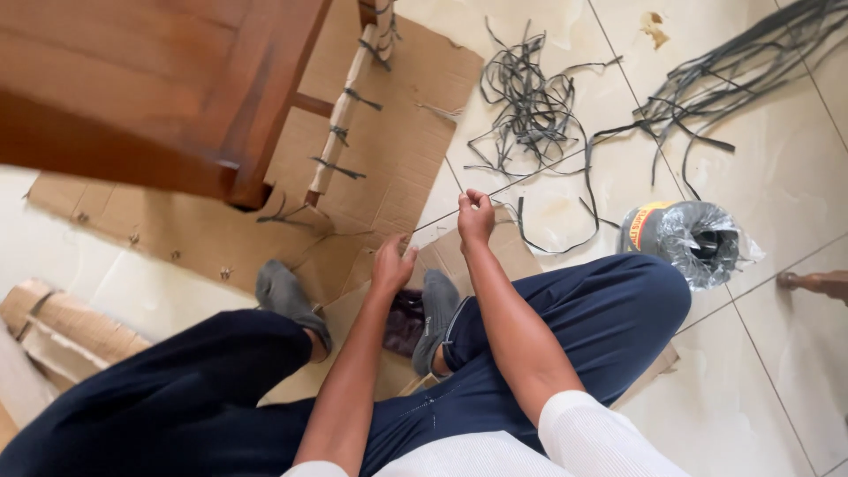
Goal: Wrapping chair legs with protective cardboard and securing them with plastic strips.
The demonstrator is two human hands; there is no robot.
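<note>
The person sits on the pale tiled floor [795, 177], legs in dark blue trousers, feet in grey socks resting on a flattened sheet of brown cardboard [389, 150]. The right hand [475, 217] is raised a little, fingertips pressed together in a pinch on a thin dark grey strand [530, 177] that runs away to the far right, toward a loose tangle of grey strips [530, 106]. The left hand [391, 265] sits nearer, fingers curled and loosely bunched; whether it grips the same strand I cannot tell.

To my eye the work wants the strand kept taut between both hands, with the slack fed straight from the tangle so it does not kink or snag on the cardboard edge.

At far left stands a reddish-brown wooden furniture frame [159, 88], its pale rail [349, 106] already bound with short grey ties. To the right lies a round spool wrapped in crinkled clear plastic [693, 243], with a yellow and red label on its left side. A longer bundle of grey strips [742, 71] lies at far right.
</note>
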